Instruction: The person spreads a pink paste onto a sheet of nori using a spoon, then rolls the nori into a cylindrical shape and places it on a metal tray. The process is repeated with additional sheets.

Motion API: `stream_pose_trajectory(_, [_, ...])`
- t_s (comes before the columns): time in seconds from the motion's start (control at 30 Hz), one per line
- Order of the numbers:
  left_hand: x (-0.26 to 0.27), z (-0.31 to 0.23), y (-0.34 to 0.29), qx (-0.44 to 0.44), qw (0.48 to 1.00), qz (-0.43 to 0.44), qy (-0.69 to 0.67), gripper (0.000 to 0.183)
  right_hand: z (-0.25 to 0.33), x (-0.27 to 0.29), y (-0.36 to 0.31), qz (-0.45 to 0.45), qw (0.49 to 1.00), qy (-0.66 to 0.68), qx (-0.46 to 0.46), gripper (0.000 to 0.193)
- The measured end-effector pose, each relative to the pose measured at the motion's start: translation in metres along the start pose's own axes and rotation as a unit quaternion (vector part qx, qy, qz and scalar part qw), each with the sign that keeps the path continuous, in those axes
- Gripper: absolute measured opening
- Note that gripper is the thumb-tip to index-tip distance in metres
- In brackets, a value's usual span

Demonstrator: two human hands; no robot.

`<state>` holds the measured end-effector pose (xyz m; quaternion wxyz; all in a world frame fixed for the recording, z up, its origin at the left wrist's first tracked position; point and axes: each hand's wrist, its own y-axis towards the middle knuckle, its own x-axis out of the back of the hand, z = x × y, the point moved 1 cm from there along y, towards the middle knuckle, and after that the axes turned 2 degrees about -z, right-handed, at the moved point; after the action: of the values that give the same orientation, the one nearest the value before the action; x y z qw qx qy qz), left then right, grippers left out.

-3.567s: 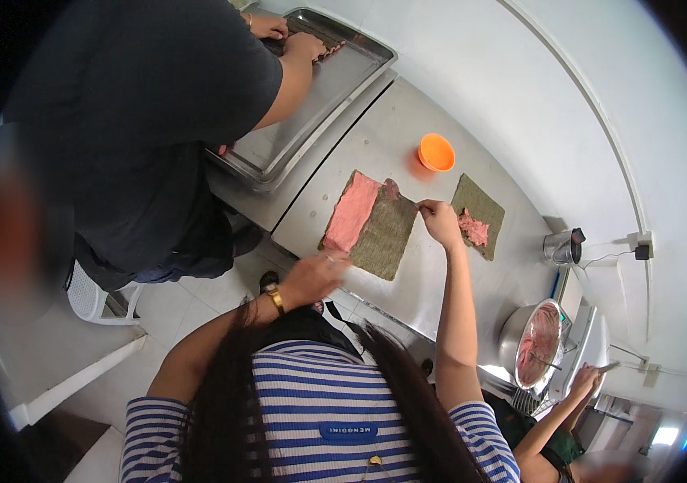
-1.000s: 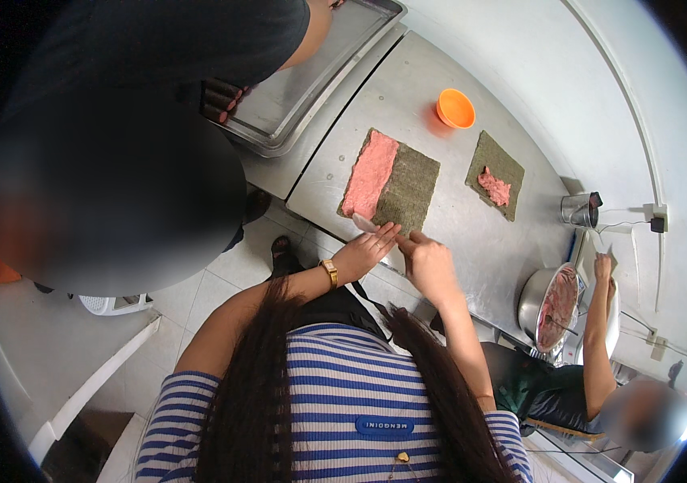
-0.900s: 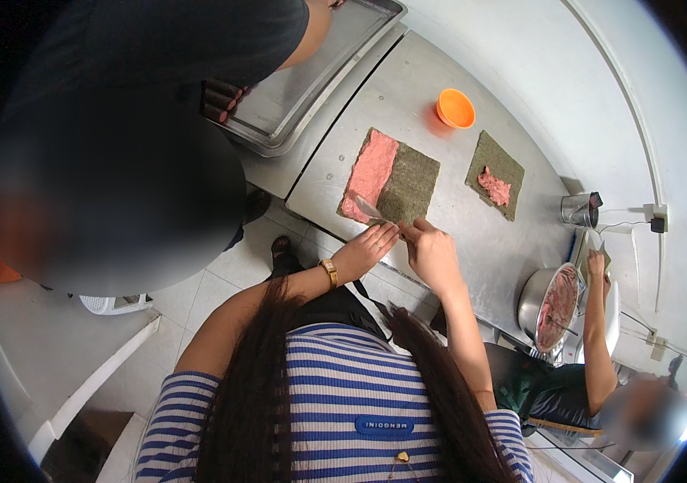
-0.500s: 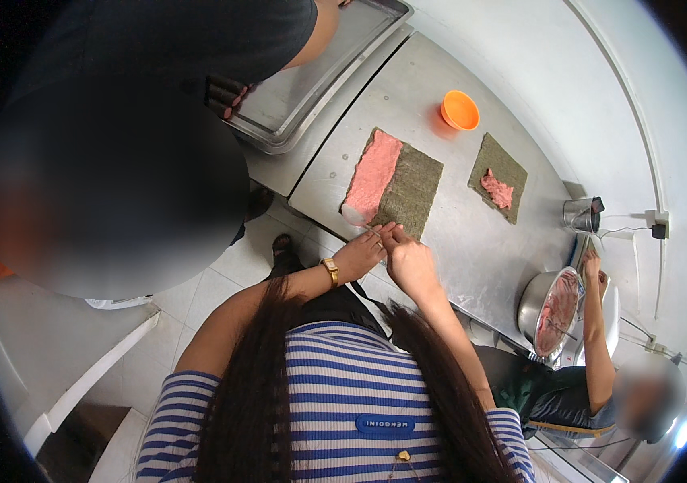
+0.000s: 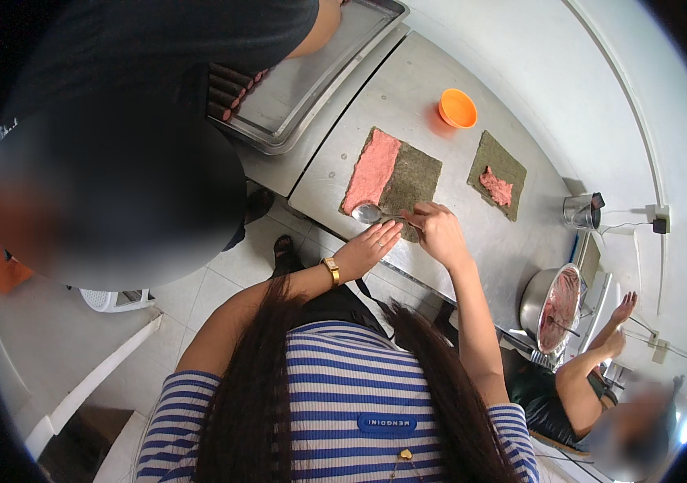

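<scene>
A metal spoon (image 5: 367,213) is pinched in my right hand (image 5: 440,236), its bowl at the near end of a band of pink meat paste (image 5: 374,167). That paste covers the left part of a dark green seaweed sheet (image 5: 414,181) on the steel table. My left hand (image 5: 369,248) lies with fingers stretched out at the sheet's near edge, just below the spoon, holding nothing. Farther right, a second seaweed sheet (image 5: 488,157) bears a lump of pink paste (image 5: 496,187).
An orange bowl (image 5: 458,109) stands at the back of the steel table (image 5: 472,258). Dark rolls (image 5: 229,90) lie in a metal tray (image 5: 299,105) beside a co-worker at left. At right are a steel basin (image 5: 538,310) of pink paste, a metal cup (image 5: 581,212) and another co-worker's hands (image 5: 618,326).
My right hand has moved right, away from my left hand, and the spoon has shifted slightly right. My left fingers have straightened. The co-worker at right has drawn both hands nearer.
</scene>
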<state>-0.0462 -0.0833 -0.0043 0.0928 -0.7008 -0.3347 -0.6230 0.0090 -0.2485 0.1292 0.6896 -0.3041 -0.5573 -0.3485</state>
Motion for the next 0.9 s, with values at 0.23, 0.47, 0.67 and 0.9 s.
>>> stream_pose_trajectory(0.23, [0.001, 0.0, 0.001, 0.004, 1.0, 0.009, -0.009, 0.055, -0.021, -0.007, 0.02, -0.113, 0.993, 0.016, -0.003, 0.036])
stream_pose_trajectory(0.47, [0.002, 0.0, 0.001, 0.005, 1.0, 0.02, -0.011, 0.055, -0.014, -0.015, 0.017, -0.107, 0.992, 0.06, 0.035, 0.033])
stream_pose_trajectory(0.67, [0.007, 0.0, 0.001, 0.0, 0.999, 0.037, 0.013, 0.055, -0.019, -0.013, 0.005, -0.102, 0.992, 0.067, -0.033, 0.039])
stream_pose_trajectory(0.9, [0.01, 0.001, 0.002, 0.004, 0.999, 0.038, -0.029, 0.057, -0.025, -0.022, 0.003, -0.059, 0.994, 0.068, -0.067, 0.038])
